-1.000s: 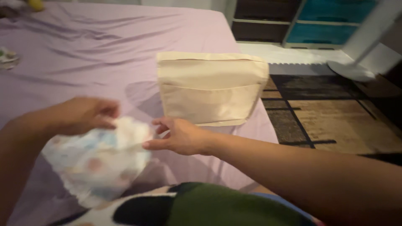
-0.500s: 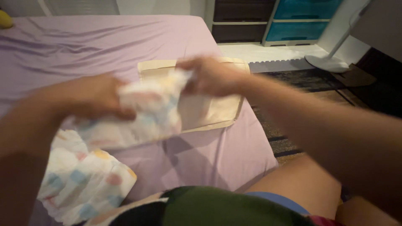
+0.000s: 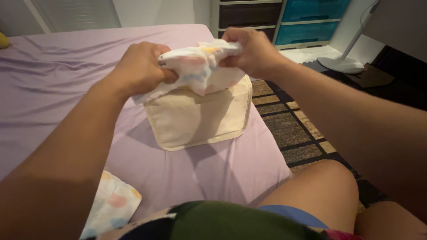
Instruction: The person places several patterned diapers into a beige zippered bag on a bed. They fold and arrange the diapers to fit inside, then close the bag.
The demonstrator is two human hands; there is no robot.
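Cream canvas bag (image 3: 195, 118), upright on lilac sheet (image 3: 58, 93), near the bed's right edge. Above its open top: soft white diaper (image 3: 195, 66), pastel-spotted, bunched between both hands. Left hand (image 3: 140, 66) fisted tight on its left end; right hand (image 3: 251, 51) pinching its right end. Step, by judgement: feeding diaper into bag. Next move calls for lowering it past the rim, narrowed to fit. Second spotted diaper (image 3: 111, 206) lying near left.

Home bedroom: purple-sheeted bed (image 3: 53, 93), drawer unit (image 3: 284, 18).
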